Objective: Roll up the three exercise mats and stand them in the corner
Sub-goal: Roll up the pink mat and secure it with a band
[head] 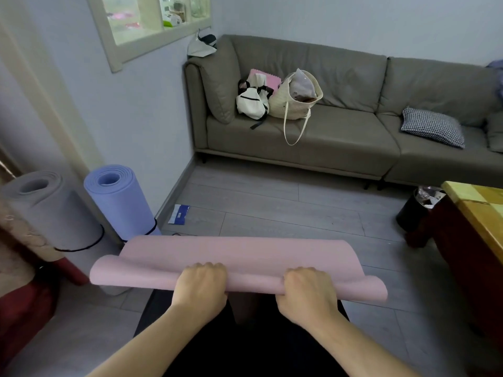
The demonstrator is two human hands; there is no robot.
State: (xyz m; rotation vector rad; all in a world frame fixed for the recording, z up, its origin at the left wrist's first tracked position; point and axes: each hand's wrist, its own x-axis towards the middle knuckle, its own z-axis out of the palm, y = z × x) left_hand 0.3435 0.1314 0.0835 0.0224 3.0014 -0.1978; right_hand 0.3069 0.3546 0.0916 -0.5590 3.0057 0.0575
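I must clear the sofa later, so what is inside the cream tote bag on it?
The tote bag on the sofa holds a clear plastic bag with something brown. Its walls hide anything deeper.

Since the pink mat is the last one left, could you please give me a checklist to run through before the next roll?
1. Left hand grips the near edge of the pink mat: ok.
2. Right hand grips the same edge: ok.
3. Roll even across its width: not ok, the ends flare loosely beyond the hands.
4. Grey mat rolled, banded and upright by the wall: ok.
5. Blue mat rolled, banded and upright beside it: ok.
6. Floor ahead clear for rolling: not ok, a white and blue packet lies just beyond the far edge.
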